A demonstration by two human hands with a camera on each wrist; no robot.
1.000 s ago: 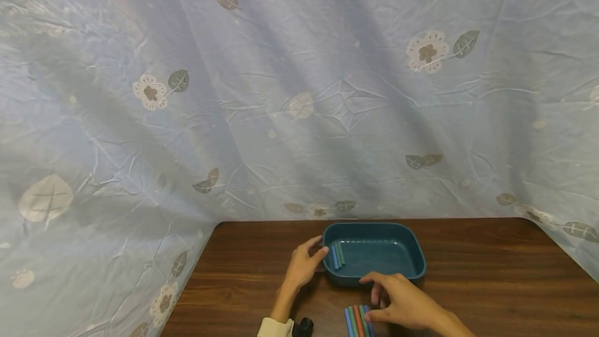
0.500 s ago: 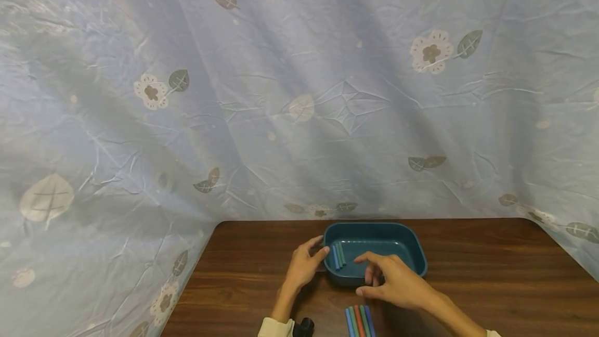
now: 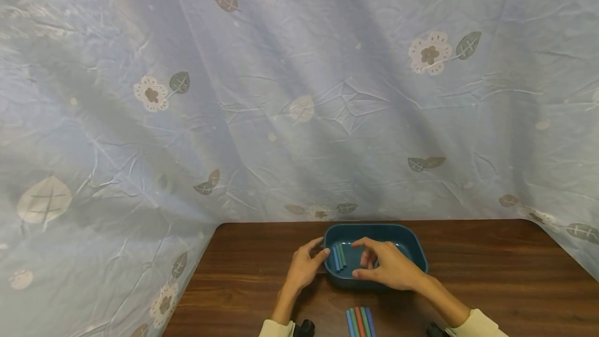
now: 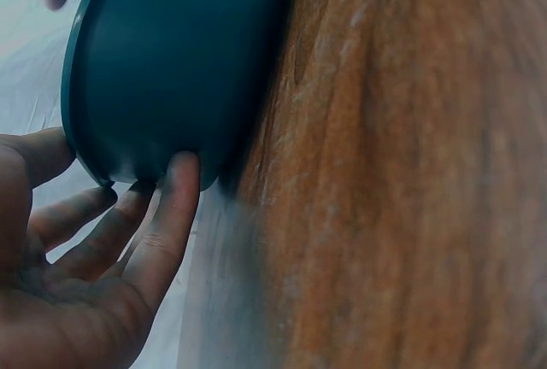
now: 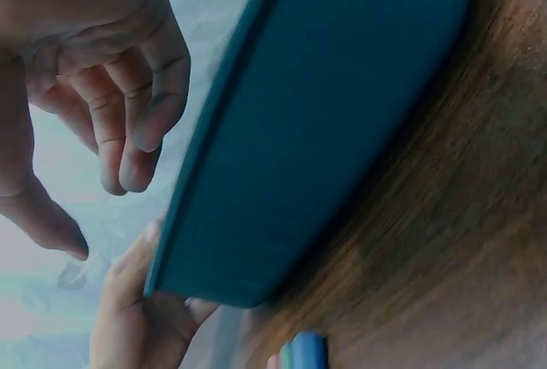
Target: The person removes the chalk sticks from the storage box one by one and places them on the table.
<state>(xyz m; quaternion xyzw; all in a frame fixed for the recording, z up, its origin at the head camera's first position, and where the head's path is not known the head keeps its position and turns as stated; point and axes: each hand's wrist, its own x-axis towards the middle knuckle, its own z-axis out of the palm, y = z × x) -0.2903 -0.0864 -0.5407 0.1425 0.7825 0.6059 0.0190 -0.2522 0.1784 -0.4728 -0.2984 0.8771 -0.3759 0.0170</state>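
Observation:
A teal plastic basin stands on the table with a few thin coloured sticks, blue and green, lying side by side at its left end. My left hand touches that end from outside. In the left wrist view its fingers lie fairly straight against the outer wall, the thumb near the rim. Over the basin's near side hovers my right hand, thumb and index finger spread apart and nothing between them. On the table in front, a row of sticks in blue, green and orange-red lies below my right hand.
The brown wooden table extends to both sides of the basin. A pale blue curtain printed with leaves and flowers hangs behind the table and along its left. Dark wrist devices show at both sleeves, one by the left cuff.
My right hand has moved from beside the row of sticks up and away from me, to over the basin. The left hand has stayed at the basin's end, and the sticks lie as before.

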